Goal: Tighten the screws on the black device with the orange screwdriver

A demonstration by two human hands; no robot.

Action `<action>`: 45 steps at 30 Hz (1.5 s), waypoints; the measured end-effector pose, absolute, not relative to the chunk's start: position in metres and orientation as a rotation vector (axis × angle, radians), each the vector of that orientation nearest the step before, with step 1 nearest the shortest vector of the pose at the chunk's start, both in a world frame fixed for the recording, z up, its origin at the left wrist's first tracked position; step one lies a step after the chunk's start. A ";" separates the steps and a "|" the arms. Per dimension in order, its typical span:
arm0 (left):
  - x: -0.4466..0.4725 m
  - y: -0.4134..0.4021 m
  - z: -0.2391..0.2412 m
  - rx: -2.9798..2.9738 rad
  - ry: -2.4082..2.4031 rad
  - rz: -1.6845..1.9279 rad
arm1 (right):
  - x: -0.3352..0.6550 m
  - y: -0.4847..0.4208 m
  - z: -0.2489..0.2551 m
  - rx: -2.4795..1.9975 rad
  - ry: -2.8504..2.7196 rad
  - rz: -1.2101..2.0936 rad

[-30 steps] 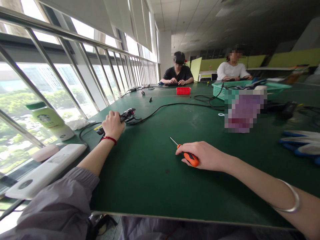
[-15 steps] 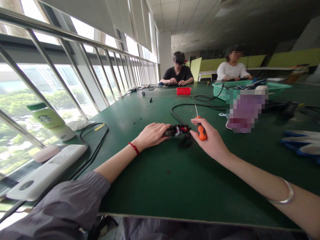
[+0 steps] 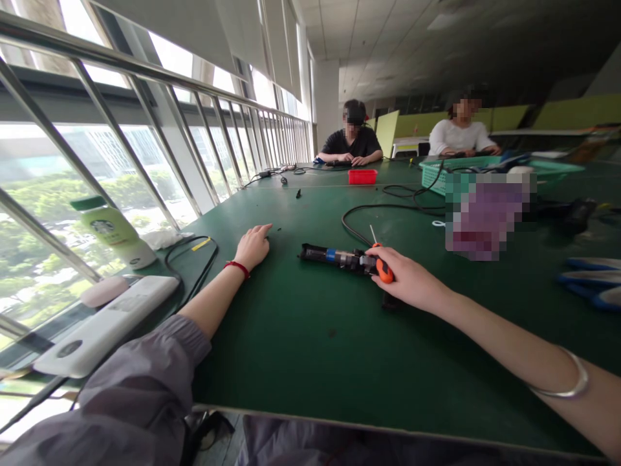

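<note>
A long black device (image 3: 334, 257) with a blue band and bare wiring lies on the green table (image 3: 301, 323), its black cable (image 3: 369, 213) looping away behind it. My right hand (image 3: 405, 281) is closed round an orange-handled screwdriver (image 3: 383, 266) and rests against the device's right end, the thin shaft pointing up and away. My left hand (image 3: 252, 246) lies flat on the table well left of the device, fingers stretched out, with nothing in it. A red cord circles that wrist.
A pale green bottle (image 3: 114, 233), a white power strip (image 3: 101, 323) and a black cord loop (image 3: 191, 259) sit by the window rail at left. A green basket (image 3: 436, 175), red tray (image 3: 362, 176) and blue gloves (image 3: 589, 288) lie beyond. Two other people sit at the far end.
My left hand let go of the device and slid left to lie flat on the table. The device now lies stretched out, and my right hand with the screwdriver dropped to its right end.
</note>
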State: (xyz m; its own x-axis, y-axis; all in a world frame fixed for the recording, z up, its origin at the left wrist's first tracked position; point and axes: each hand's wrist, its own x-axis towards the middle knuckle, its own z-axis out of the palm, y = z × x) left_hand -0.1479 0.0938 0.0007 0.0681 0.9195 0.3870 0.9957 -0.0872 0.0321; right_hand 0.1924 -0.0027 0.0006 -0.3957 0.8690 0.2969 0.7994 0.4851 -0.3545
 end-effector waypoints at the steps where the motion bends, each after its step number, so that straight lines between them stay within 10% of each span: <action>1: -0.151 0.095 0.000 -2.100 -1.953 -0.451 | 0.193 -0.003 0.001 -1.396 -2.308 0.223; 45: -0.178 0.107 0.010 -2.201 -1.697 -0.019 | 0.198 0.000 0.004 -1.409 -2.353 0.185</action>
State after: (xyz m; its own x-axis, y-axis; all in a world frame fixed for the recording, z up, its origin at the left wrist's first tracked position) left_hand -0.1783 0.1074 0.0099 0.2788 0.9332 0.2267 0.9380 -0.2140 -0.2726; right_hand 0.1984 0.0001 0.0036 -0.4184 0.8700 0.2608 0.8184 0.4857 -0.3071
